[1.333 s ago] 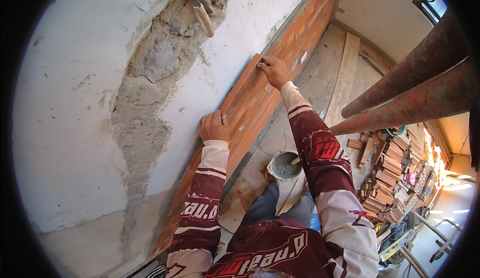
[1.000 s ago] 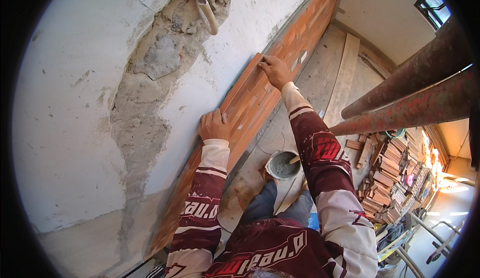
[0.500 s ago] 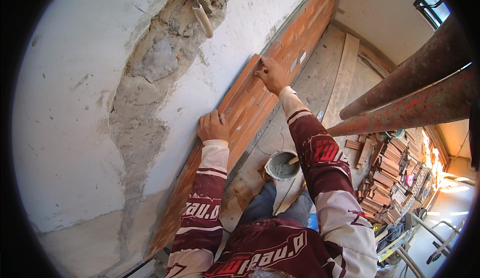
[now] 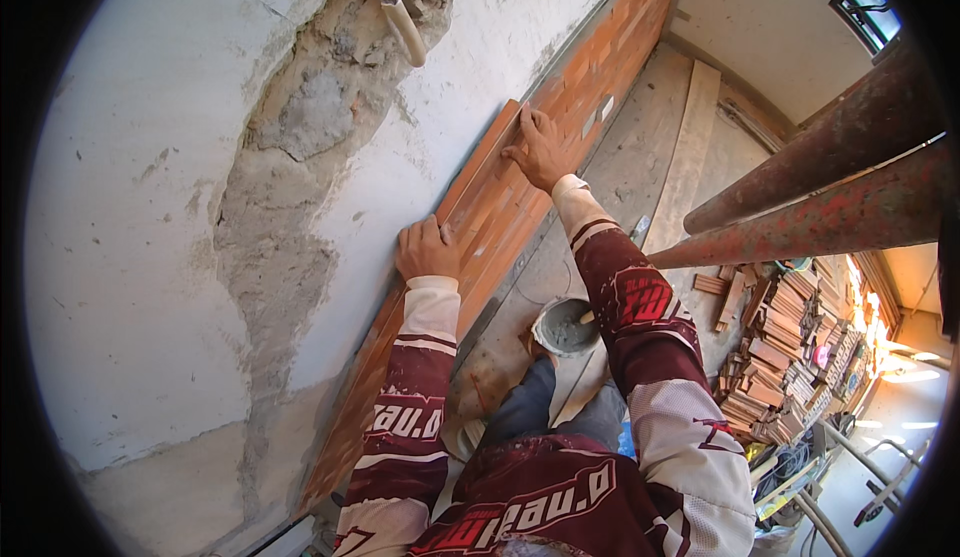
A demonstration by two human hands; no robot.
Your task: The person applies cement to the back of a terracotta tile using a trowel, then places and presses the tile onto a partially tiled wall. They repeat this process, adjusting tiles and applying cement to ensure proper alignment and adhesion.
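Observation:
A long, thin orange brick tile (image 4: 484, 160) lies along the top edge of the brick-tiled strip (image 4: 500, 219) on the wall. My left hand (image 4: 428, 251) is closed over its nearer end, fingers bent across the upper edge. At the far end, my right hand (image 4: 541, 153) rests against the tile. Its index finger is stretched toward the tile's tip, and its thumb lies apart on the face. Whatever is under the left palm is hidden.
A bucket of grey mortar (image 4: 566, 328) with a handle in it stands by my feet. Rusty pipes (image 4: 810, 207) slant in from the right, above stacked brick tiles (image 4: 775, 357). A pipe stub (image 4: 404, 32) juts from the broken plaster (image 4: 300, 127).
My right hand has shifted slightly left along the tile's far end, and its fingers have straightened from a pinch-like curl. My left hand stays almost where it was.

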